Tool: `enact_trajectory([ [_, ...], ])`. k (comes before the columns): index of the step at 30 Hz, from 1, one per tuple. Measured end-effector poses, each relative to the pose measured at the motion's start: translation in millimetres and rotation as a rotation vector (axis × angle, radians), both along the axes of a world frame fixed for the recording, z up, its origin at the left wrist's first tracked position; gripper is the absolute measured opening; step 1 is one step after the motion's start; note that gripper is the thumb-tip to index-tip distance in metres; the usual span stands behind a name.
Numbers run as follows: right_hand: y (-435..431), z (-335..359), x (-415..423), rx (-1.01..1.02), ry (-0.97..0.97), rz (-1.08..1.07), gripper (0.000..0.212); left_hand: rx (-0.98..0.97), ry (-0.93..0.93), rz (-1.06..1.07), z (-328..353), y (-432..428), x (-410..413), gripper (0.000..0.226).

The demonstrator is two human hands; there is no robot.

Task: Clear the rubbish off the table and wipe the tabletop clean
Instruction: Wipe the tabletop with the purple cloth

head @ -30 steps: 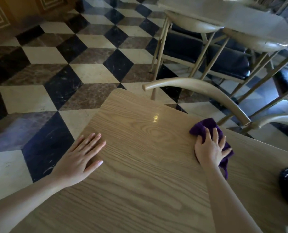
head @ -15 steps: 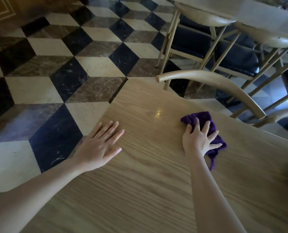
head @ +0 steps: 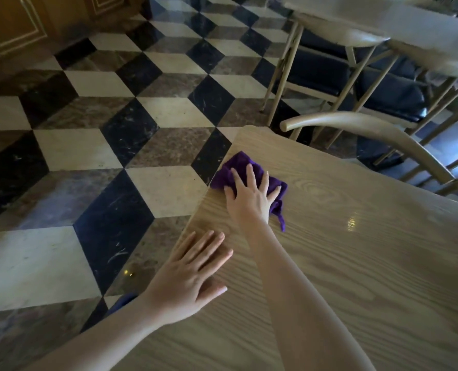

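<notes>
- The right hand [head: 250, 199] lies flat with fingers spread, pressing down on the purple cloth [head: 245, 170]; this grip is an open palm press, nothing is pinched or closed around the fabric.
- The cloth sits crumpled under that hand at the far left part of the worktop [head: 356, 263], close to the left edge and not far from the far corner; a loose tail of it trails out to the right of the wrist.
- The left hand [head: 190, 279] rests open, palm down, on the bare wood near the left edge, nearer than the cloth; it holds nothing and seems to brace the body.
- No rubbish shows on the visible part of the worktop, so clearing looks finished here and the wiping step is in hand.
- The wood has a light grain finish with a small glint of light to the right.
- Next, judging from the layout, the cloth needs to sweep along the left edge and back across the unwiped wood, with steady downward pressure so it does not slide off onto the chequered floor [head: 88, 156].
- A pale wooden chair [head: 369, 129] stands just beyond the far edge.
</notes>
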State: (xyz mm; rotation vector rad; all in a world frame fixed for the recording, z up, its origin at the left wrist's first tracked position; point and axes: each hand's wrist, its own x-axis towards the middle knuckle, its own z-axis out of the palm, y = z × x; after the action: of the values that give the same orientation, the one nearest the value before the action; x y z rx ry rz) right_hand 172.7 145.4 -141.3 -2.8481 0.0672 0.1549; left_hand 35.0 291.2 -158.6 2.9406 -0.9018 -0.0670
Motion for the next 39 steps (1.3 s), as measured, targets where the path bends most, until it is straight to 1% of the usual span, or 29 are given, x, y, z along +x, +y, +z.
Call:
enact_trajectory([
  [6, -19.0, 2.2, -20.3, -0.031, -0.043, 0.119, 0.051, -0.001, 0.023, 0.007, 1.6, -1.3, 0.6, 0.063],
  [8, -32.8, 2.2, -20.6, -0.036, -0.053, 0.116, 0.051, -0.003, 0.020, 0.004, 1.8, -0.4, 0.9, 0.063],
  [17, -115.6, -2.4, -39.2, -0.007, -0.068, -0.150, 0.048, -0.006, 0.009, -0.002, 2.4, 0.6, 0.6, 0.063],
  [23, -196.9, 0.1, -75.0, -0.023, -0.045, -0.385, 0.048, 0.008, 0.004, -0.004, -0.1, 0.9, 1.8, 0.062],
  [25, -218.4, 0.0, -89.2, -0.027, -0.041, -0.430, 0.048, 0.010, 0.003, -0.006, 0.2, 0.7, 1.5, 0.062],
  [32, -237.9, -0.4, -116.4, -0.028, -0.042, -0.492, 0.048, 0.041, 0.000, -0.012, 2.7, 0.4, 2.3, 0.063],
  [39, -248.9, -0.3, -163.3, -0.039, -0.024, -0.735, 0.048, 0.051, 0.005, -0.003, 0.9, 1.2, 2.8, 0.064],
])
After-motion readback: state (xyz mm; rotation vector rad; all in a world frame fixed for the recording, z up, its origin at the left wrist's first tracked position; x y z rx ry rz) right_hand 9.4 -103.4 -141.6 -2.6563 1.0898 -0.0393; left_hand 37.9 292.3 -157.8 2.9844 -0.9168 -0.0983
